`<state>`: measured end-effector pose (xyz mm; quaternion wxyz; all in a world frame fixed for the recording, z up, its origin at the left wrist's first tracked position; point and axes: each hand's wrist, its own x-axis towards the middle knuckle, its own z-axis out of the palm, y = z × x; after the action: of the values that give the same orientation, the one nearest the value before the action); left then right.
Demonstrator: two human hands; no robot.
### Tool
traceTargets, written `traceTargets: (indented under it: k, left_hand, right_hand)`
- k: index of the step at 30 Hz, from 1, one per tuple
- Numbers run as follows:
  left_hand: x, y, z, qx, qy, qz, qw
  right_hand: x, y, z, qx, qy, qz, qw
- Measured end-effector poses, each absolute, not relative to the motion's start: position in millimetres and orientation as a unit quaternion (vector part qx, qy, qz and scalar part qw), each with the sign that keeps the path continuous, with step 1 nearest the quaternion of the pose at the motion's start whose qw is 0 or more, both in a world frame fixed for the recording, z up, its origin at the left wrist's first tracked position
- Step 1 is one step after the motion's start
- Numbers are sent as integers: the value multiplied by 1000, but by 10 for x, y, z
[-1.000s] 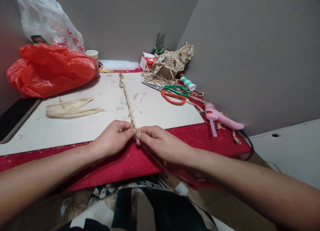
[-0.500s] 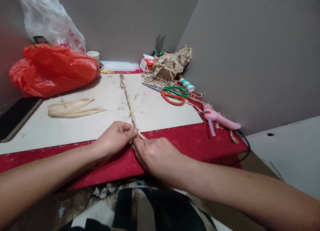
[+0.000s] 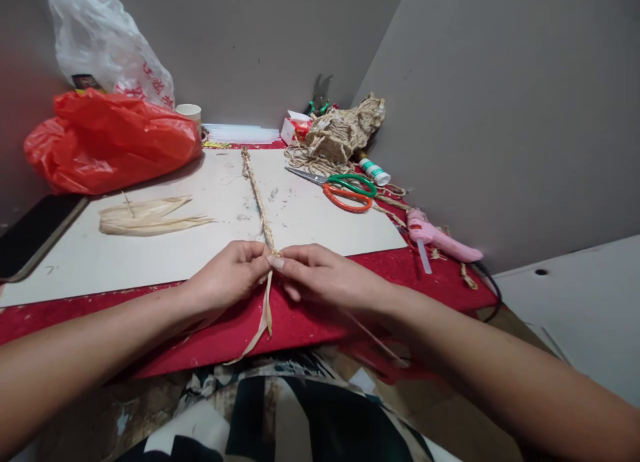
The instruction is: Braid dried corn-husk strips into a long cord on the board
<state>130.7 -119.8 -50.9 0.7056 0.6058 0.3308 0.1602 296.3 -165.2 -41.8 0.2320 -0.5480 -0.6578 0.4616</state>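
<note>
I am facing a worktop (image 3: 430,275) covered in red, and a white board (image 3: 320,229) is lying across it. On the board, a braided cord (image 3: 259,199) is running toward me, dry husks (image 3: 125,219) are resting to its left, and scissors (image 3: 326,181) with green and orange handles are lying to its right. A smartphone (image 3: 40,232) and a red plastic bag (image 3: 115,142) are occupying the left side. Along the back, translucent glue sticks (image 3: 243,134) are lying near a red-and-white box (image 3: 289,132); a pink glue gun (image 3: 443,239) is resting toward the right edge.

A red bag (image 3: 115,143) lies near a phone (image 3: 40,234).
</note>
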Motion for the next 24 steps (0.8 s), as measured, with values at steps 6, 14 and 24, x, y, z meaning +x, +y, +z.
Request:
traceTargets:
  k: [6,14,24]
  left_hand:
    - [1261,-1151,-457,678,316,110,654]
    - [1201,-1096,-383,819,358,46,446]
    - [1186,-1390,-273,892,388,-16,232]
  right_hand:
    - [3031,-1526,-482,-507,-663,510,207]
    - [2940,-1537,-581,-580,-573,529,234]
    - [2686,-1681,-591,-522,-422,644,366]
